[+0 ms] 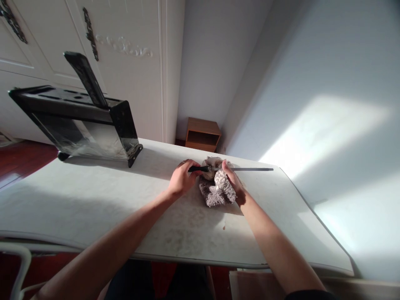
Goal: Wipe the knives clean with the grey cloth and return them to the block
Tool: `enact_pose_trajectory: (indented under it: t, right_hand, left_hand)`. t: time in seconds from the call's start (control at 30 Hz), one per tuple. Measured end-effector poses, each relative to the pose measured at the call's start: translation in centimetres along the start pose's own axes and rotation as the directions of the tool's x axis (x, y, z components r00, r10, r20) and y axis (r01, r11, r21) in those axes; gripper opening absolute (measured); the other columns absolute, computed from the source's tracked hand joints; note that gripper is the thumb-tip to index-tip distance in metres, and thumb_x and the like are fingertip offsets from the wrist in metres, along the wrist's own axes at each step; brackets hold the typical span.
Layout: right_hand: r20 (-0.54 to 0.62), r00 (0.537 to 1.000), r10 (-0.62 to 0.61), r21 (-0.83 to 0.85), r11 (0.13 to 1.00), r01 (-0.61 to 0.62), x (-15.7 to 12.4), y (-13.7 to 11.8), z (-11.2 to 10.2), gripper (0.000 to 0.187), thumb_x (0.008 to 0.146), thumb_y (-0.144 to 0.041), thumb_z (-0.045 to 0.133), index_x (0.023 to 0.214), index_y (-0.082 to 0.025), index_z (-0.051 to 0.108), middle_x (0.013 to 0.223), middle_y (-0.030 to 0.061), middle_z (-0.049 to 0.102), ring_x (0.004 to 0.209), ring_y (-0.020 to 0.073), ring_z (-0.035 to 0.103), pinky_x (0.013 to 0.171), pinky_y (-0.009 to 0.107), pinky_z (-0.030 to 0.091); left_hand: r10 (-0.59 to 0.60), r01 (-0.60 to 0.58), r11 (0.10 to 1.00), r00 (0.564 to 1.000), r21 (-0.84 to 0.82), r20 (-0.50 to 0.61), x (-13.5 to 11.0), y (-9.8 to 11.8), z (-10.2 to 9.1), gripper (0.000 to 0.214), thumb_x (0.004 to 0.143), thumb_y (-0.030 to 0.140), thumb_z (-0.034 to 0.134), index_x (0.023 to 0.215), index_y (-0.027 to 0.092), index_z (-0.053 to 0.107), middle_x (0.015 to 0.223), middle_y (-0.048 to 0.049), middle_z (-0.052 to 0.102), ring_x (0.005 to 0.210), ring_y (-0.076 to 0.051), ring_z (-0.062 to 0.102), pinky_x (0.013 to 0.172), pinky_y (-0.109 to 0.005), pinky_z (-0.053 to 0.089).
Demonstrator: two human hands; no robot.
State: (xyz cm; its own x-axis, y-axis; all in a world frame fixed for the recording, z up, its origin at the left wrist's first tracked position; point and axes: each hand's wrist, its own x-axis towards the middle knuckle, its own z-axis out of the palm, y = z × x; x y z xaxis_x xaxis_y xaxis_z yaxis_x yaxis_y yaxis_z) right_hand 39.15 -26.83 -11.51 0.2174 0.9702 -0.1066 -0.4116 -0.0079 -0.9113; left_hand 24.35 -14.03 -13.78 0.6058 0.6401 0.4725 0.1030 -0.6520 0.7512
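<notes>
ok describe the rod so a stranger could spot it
On the white table, right of the black knife block, the left hand grips a black handle. Its thin metal rod sticks out past the grey cloth, unlike anything nearby.

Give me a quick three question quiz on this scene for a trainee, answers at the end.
1. True or false: the left hand grips the rod by its black handle.
2. What does the right hand hold against the rod? A) sponge B) cloth C) paper
3. Fill in: the knife block stands on the table, on the person's ____ side.
Key: 1 true; 2 B; 3 left.
</notes>
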Motion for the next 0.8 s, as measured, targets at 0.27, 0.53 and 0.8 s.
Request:
enact_pose_trajectory:
  t: [0.27,0.53,0.8]
  right_hand:
    - [-0.022,0.995,0.093,0.060,0.994,-0.092,-0.4,-0.6,0.6,0.041,0.091,-0.056,0.051,0.113,-0.025,0.066,0.093,0.0061,0.074,0.100,0.0274,0.068,0.089,0.048,0.056]
    - [0.035,0.995,0.096,0.026,0.995,-0.097,-0.8,-0.9,1.0,0.055,0.089,-0.063,0.049,0.116,-0.017,0.066,0.094,0.0127,0.076,0.100,0.0305,0.070,0.091,0.048,0.055]
    - [0.081,0.996,0.036,0.009,0.999,-0.037,-0.8,-1.2,1.8,0.054,0.087,-0.063,0.053,0.122,-0.023,0.062,0.105,0.0108,0.075,0.109,0.0303,0.066,0.096,0.050,0.052]
  left_hand:
    - [-0.026,0.024,0.992,1.000,0.126,0.013,-0.3,0.0,-0.2,0.012,0.082,0.032,0.067,0.090,0.024,0.062,0.097,-0.0004,0.071,0.090,-0.019,0.066,0.079,-0.027,0.048]
    - [-0.171,0.093,0.935,0.964,0.341,0.204,-0.4,1.5,-0.8,0.024,0.085,0.043,0.063,0.100,0.026,0.056,0.086,-0.0032,0.072,0.080,-0.026,0.069,0.068,-0.030,0.046]
    - [-0.073,-0.009,0.974,0.933,0.224,0.353,-0.5,1.6,-1.5,0.030,0.092,0.050,0.048,0.105,0.025,0.055,0.090,-0.0043,0.070,0.080,-0.023,0.066,0.068,-0.030,0.045]
